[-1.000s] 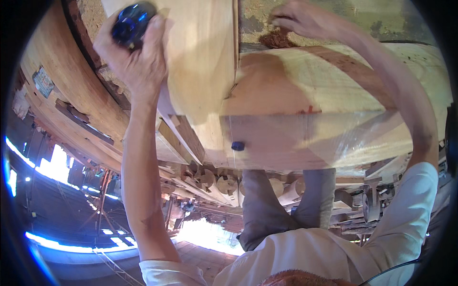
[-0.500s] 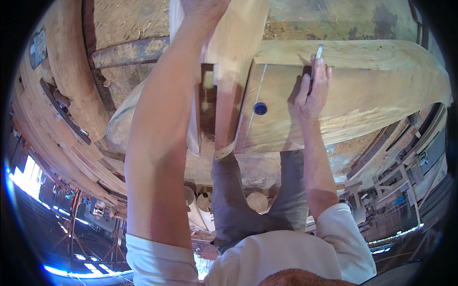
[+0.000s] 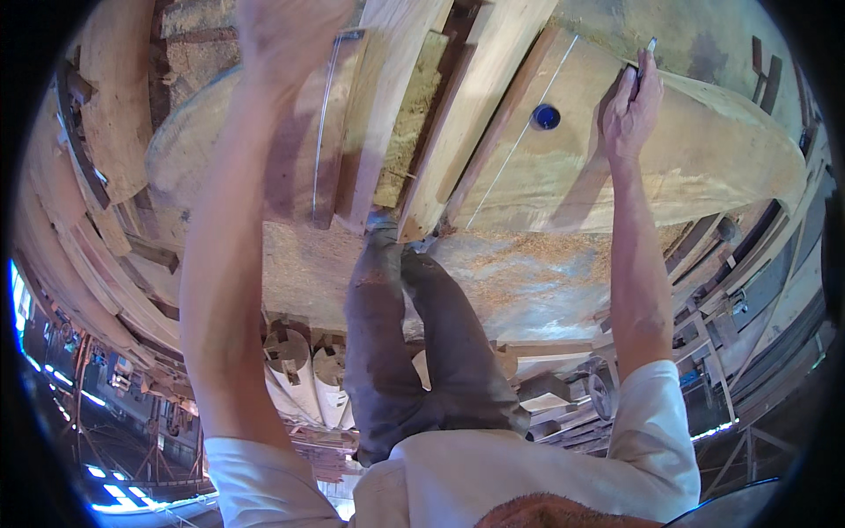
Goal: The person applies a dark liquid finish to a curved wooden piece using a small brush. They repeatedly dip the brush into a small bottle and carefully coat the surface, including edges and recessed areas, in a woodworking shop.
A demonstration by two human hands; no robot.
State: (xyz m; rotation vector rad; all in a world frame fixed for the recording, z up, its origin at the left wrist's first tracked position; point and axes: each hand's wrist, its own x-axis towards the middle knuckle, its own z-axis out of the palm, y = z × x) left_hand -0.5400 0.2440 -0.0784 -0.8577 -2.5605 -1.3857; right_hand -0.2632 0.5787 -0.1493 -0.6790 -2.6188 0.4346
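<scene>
My right hand (image 3: 632, 114) is over the right end of a large curved wooden piece (image 3: 704, 158). Its fingers close around a slim pen-like stick (image 3: 652, 42) with a pale tip; the exact kind is unclear. A small round dark-blue object (image 3: 546, 117) lies on that wood, beside a straight pale line. At the top left, my left hand (image 3: 290, 40) is smeared by motion and partly cut off, so its fingers cannot be made out. Below it is a second wooden piece (image 3: 295, 167), also with a pale line. Between the two pieces run long planks (image 3: 480, 106).
My legs (image 3: 431, 334) stand near the planks' lower ends. Wood shavings (image 3: 537, 264) cover the ground there. Curved timbers (image 3: 114, 114) are stacked at the left. Offcuts and a wheel (image 3: 603, 392) lie behind, and a wooden frame (image 3: 713, 352) stands at the right.
My view has shifted, bringing the left wooden piece and its pale line into sight. My right hand still grips the stick and appears higher and further right. My left arm has swung leftward.
</scene>
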